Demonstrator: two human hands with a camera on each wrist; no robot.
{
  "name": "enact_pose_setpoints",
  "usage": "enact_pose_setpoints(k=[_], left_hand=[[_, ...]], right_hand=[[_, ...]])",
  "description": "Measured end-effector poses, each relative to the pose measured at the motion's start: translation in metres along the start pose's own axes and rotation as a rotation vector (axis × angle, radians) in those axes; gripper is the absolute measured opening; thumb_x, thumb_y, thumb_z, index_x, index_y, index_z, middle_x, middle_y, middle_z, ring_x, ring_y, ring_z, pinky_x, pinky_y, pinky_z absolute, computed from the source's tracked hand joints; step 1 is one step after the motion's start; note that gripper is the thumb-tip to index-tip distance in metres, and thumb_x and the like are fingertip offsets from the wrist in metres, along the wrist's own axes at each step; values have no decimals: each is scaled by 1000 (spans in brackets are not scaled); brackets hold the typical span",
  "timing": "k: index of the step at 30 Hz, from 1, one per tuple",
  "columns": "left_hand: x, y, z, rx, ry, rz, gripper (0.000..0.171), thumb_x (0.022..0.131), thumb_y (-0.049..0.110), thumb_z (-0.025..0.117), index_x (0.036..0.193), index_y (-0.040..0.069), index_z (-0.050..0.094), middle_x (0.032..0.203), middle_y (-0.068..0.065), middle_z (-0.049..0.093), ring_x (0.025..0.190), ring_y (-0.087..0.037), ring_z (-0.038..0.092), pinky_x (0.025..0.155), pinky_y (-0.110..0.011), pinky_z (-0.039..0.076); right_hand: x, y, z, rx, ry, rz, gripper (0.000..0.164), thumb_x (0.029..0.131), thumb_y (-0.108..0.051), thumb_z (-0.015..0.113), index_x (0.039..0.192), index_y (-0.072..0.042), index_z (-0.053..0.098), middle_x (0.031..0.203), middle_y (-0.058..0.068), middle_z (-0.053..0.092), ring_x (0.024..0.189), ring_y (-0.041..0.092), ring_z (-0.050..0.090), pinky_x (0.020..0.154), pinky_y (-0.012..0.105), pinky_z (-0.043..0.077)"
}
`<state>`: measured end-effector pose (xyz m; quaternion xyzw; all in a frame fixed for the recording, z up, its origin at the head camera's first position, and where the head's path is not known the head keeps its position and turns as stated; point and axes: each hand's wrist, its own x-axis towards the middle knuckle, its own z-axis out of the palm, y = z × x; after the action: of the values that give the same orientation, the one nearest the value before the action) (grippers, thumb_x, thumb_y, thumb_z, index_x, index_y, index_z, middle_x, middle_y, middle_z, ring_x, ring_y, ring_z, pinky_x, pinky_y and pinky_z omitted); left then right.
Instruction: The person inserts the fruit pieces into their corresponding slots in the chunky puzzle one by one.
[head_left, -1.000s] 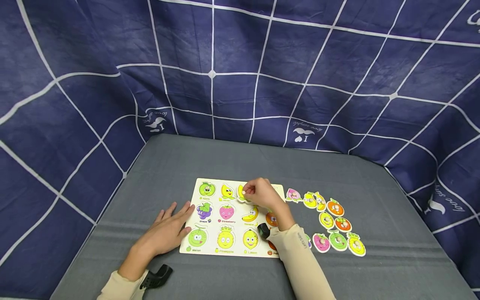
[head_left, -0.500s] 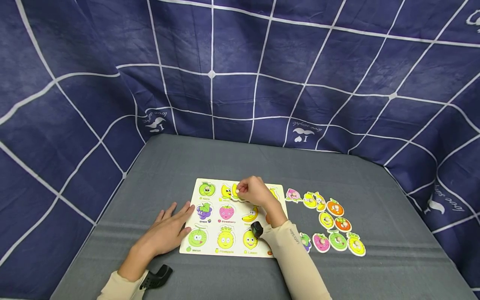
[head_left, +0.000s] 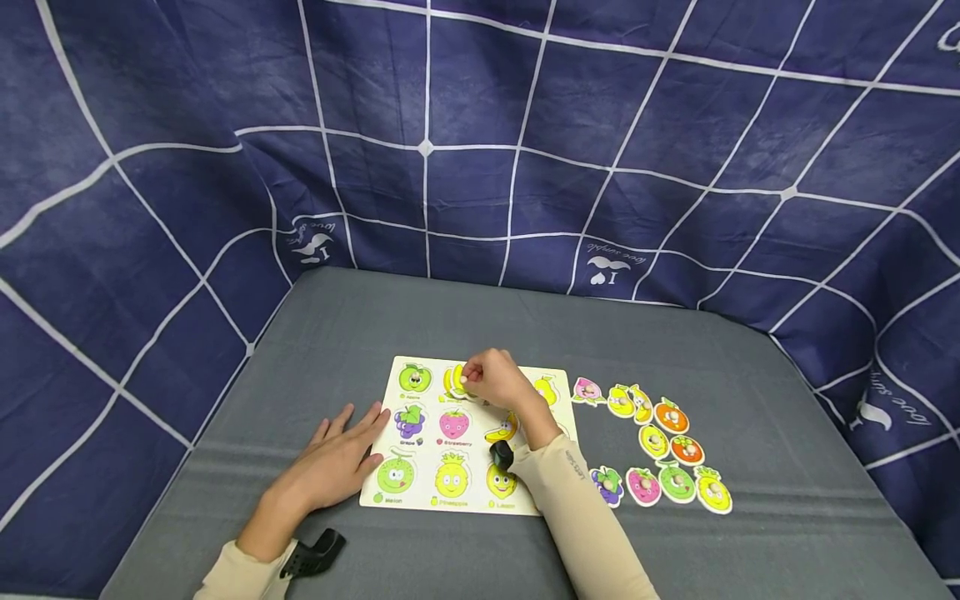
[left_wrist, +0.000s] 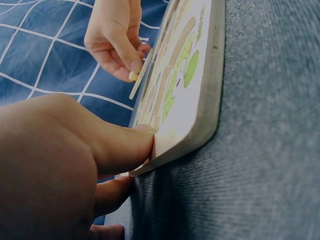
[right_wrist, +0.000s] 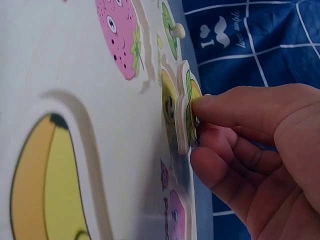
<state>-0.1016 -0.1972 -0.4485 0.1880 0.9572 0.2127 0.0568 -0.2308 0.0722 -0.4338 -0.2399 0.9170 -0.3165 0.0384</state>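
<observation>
My right hand [head_left: 498,379] pinches a yellow fruit puzzle piece [right_wrist: 183,112] by its knob, thumb and index finger together. The piece is tilted just over the yellow fruit picture in the top row of the white puzzle board [head_left: 417,493]; the right wrist view shows a narrow gap between them. Beside it, a green apple piece [right_wrist: 171,35] with a knob sits in its recess. My left hand [head_left: 330,462] lies at the board's left edge with fingers spread, its thumb [left_wrist: 125,147] touching the board's corner.
Right of the board lie several loose knobbed pieces, among them a peach [head_left: 587,391], a banana [head_left: 641,403], grapes [head_left: 606,487], a strawberry [head_left: 643,487], a melon [head_left: 677,482] and a pineapple [head_left: 712,490]. A blue gridded curtain [head_left: 480,192] stands behind the grey table [head_left: 420,312].
My right hand has carried the yellow piece leftward along the top row, onto the second picture. The pear picture and the loose grapes have come into view. My left hand has stayed put.
</observation>
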Motion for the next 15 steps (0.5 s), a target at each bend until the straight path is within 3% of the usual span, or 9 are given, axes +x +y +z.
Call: enact_pose_setpoints(k=[8,15], left_hand=[[0,1,0,-5,-8,-1,61,98,20,62,152,5,39,155,-18,36,140,-54,24,104,-75,19],[0,1,1,3,4,4,60,97,20,63,151,5,41,154,-17,37,139,-55,26,104,-75,19]], right_hand=[[4,-5,3,-9,-25,20,4,84,-5,74,82,-2,72,67,-5,61,62,7,52,61,21,45],[6,-6,6,-31,-29,19,7,84,-3,73,78,-6,70,65,-6,58,60,7,49,62,21,43]])
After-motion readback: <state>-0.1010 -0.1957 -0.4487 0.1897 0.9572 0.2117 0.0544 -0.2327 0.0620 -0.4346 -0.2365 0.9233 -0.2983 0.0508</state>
